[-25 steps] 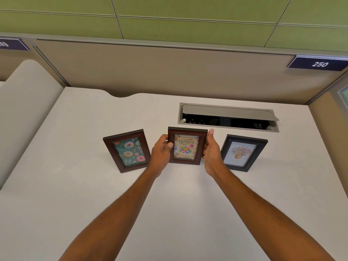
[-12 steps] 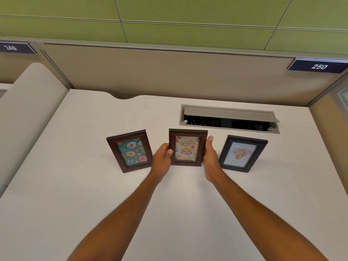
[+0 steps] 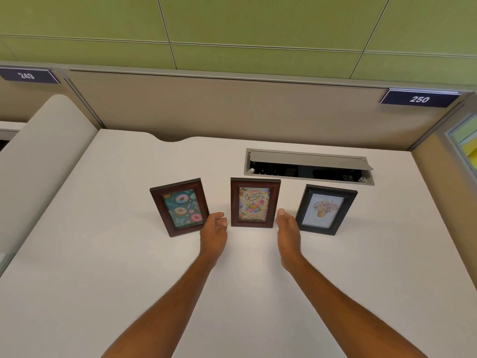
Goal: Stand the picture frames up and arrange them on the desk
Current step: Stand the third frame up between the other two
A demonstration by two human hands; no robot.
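White desk (image 3: 103, 254): left hand (image 3: 214, 229), right hand (image 3: 287, 228) flank upright birthday frame (image 3: 255, 202), palms inward, empty.

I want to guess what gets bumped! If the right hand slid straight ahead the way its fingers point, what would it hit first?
Probably nothing soon: the right hand points into the gap between the birthday frame and the black frame. Farther on lies the open cable box, though depth is unclear.
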